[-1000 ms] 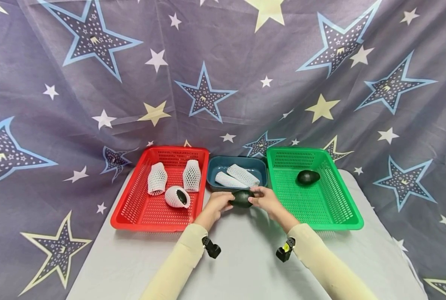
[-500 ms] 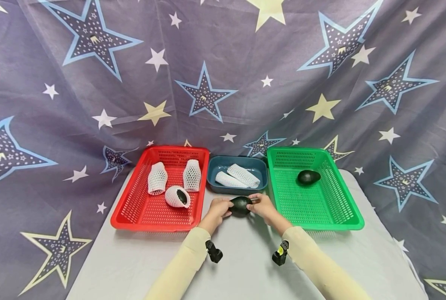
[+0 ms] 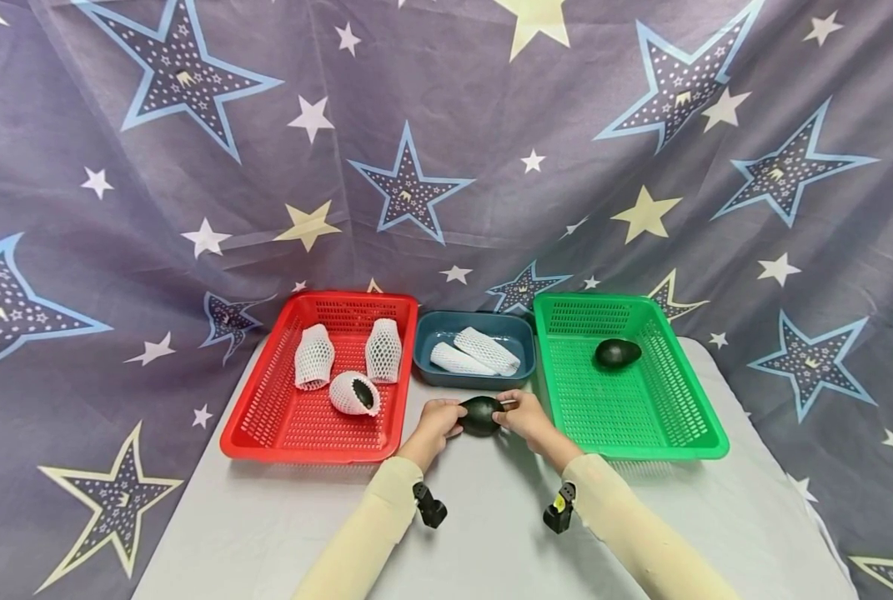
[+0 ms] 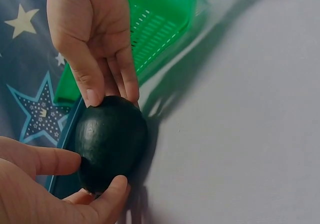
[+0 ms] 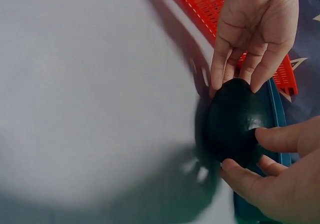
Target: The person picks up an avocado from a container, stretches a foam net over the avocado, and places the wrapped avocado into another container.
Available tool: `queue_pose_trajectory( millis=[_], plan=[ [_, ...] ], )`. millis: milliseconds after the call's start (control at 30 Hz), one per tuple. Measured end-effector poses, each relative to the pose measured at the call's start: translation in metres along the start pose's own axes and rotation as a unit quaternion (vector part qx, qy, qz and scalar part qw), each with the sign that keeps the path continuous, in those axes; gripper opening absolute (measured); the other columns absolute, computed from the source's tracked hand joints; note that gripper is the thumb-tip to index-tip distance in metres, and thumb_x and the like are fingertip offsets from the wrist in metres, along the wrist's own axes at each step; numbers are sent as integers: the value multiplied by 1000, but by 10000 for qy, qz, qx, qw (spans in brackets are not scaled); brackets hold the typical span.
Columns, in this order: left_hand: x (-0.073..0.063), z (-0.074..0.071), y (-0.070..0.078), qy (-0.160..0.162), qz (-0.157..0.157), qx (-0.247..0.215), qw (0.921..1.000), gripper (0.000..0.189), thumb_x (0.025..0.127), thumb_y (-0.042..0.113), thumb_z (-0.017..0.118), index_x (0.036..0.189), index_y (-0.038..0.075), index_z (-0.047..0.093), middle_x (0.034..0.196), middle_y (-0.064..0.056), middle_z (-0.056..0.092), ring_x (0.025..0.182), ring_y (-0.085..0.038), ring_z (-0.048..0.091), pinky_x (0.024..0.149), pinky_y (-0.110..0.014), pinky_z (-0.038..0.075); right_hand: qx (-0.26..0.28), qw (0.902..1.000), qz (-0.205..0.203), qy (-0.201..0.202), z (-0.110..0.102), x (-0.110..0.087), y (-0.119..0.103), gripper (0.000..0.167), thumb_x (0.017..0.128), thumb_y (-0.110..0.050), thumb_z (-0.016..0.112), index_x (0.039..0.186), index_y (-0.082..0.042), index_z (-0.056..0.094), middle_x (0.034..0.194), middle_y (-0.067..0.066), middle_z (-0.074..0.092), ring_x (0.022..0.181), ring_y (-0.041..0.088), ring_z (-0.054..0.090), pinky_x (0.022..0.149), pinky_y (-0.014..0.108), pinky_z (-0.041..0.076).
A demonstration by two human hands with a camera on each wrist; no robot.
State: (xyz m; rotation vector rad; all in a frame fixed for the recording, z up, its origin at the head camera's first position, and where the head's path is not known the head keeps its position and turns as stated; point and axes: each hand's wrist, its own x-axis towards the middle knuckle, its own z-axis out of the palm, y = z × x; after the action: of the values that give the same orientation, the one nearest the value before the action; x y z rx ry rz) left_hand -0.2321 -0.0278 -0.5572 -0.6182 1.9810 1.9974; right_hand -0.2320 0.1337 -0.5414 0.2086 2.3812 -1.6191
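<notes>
A dark green avocado [image 3: 480, 416] lies on its side between both hands, low over the white table in front of the blue tray [image 3: 476, 382]. My left hand [image 3: 437, 423] pinches its left end with thumb and fingertips. At the opposite end, the fingers of my right hand [image 3: 527, 417] grip it the same way. Seen from the left wrist, the smooth avocado [image 4: 111, 139] shows bare skin with a small stem end near the left fingers. Two white foam net sleeves [image 3: 484, 354] lie flat inside the tray.
To the left stands a red basket [image 3: 303, 456] with several net-sleeved items, one showing a dark avocado [image 3: 364, 395] through its opening. A green basket [image 3: 634, 417] on the right contains one bare avocado [image 3: 617, 354]. Behind everything hangs a star-patterned curtain [image 3: 446, 100].
Both hands have brought the avocado slightly toward the person, away from the tray, and lower to the table. In the last half second they have barely moved. Baskets and sleeves are unchanged.
</notes>
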Motion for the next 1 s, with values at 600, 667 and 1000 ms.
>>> queue_pose_trajectory(
  millis=[600, 667, 1000],
  plan=[
    [3, -2, -2, -110, -31, -23, 9999, 35, 92, -2, 60, 126, -9, 59, 128, -22, 60, 104, -23, 62, 94, -40, 58, -946, 9933, -660, -85, -17, 2, -51, 29, 90, -1, 72, 117, 7, 66, 106, 22, 69, 97, 27, 65, 80, 32, 56],
    [3, -3, -1, -144, -38, -36, 9999, 36, 92, -2, 59, 127, -9, 59, 132, -24, 59, 109, -26, 62, 96, -42, 57, -970, 9924, -751, -48, -23, 8, -63, 28, 91, -2, 72, 117, 6, 66, 105, 22, 70, 93, 26, 66, 78, 31, 56],
    [3, -3, -2, -254, 24, -13, 9997, 35, 93, 0, 59, 127, -8, 58, 134, -25, 58, 114, -28, 60, 97, -44, 56, -1184, 9912, -585, -134, -48, 45, -91, 36, 97, -7, 66, 130, 6, 59, 123, 26, 63, 110, 36, 62, 91, 44, 55]
  ],
)
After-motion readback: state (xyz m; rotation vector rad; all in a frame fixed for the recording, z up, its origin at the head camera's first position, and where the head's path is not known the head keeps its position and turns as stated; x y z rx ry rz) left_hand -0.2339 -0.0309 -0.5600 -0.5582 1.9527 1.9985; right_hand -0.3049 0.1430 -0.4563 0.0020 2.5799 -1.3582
